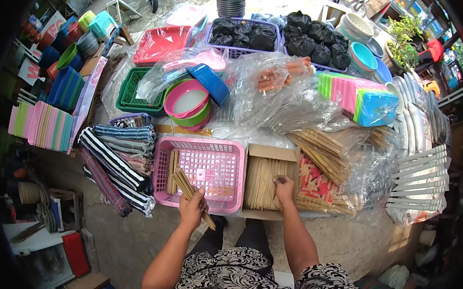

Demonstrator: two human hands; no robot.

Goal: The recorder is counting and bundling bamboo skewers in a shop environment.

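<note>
My left hand (192, 208) is closed around a bundle of thin wooden sticks (185, 185), held slantwise over the near left part of a pink plastic basket (238, 176). More sticks (173, 168) lie upright along the basket's left side. To the right of the basket, an open cardboard box (272, 152) holds many thin sticks (263, 182) lined up side by side. My right hand (283, 188) is at the right side of this box, its fingertips bent down at the sticks; whether they pinch any cannot be made out.
Folded striped cloths (115, 157) lie left of the basket. Bundled sticks (322, 154) and clear plastic wrap (372, 177) are right of the box. Behind stand nested plastic bowls (188, 102), a green basket (138, 107) and crates of black bags (241, 51). A person in red (434, 49) is far right.
</note>
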